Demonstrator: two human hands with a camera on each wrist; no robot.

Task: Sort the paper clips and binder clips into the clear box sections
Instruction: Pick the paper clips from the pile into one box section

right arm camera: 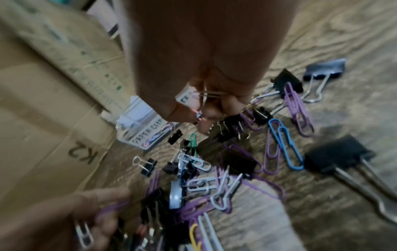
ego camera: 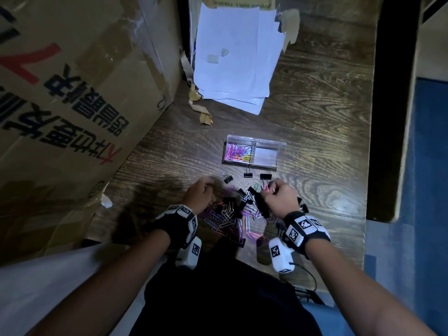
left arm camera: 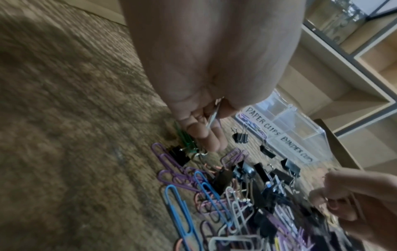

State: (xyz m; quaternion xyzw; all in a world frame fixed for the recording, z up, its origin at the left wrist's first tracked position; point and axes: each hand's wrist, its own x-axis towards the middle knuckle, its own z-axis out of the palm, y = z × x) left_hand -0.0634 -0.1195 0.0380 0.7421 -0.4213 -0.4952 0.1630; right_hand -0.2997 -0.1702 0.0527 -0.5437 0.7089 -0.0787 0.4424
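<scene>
Left hand [ego camera: 199, 195]: curled, knuckles up, low over the left edge of the clip pile [ego camera: 236, 215]; in its wrist view, fingers [left arm camera: 206, 135] closed round a thin silver paper clip [left arm camera: 212, 117]. Right hand [ego camera: 278, 197]: fisted above the pile's right side, pinching a few paper clips [right arm camera: 206, 96], a pink tip protruding in the head view. Both forearms extended from below, wrists banded with marker-printed cameras.

Box [ego camera: 254, 151]: clear, two sections, on the wooden table [ego camera: 315, 117] just beyond the pile. Left section filled with coloured paper clips; right section without clips. Loose binder clips [ego camera: 247, 175] between box and hands, one touching the box's near wall.

Seen only from the wrists: front labels "PAPER CLIPS" [left arm camera: 261, 123] and "BINDER CLIPS" [left arm camera: 297, 150]; a large binder clip [right arm camera: 339, 158] at the pile's right margin. Seen only from the head: stack of white sheets [ego camera: 238, 57] far behind the box, printed carton [ego camera: 72, 105] at left.
</scene>
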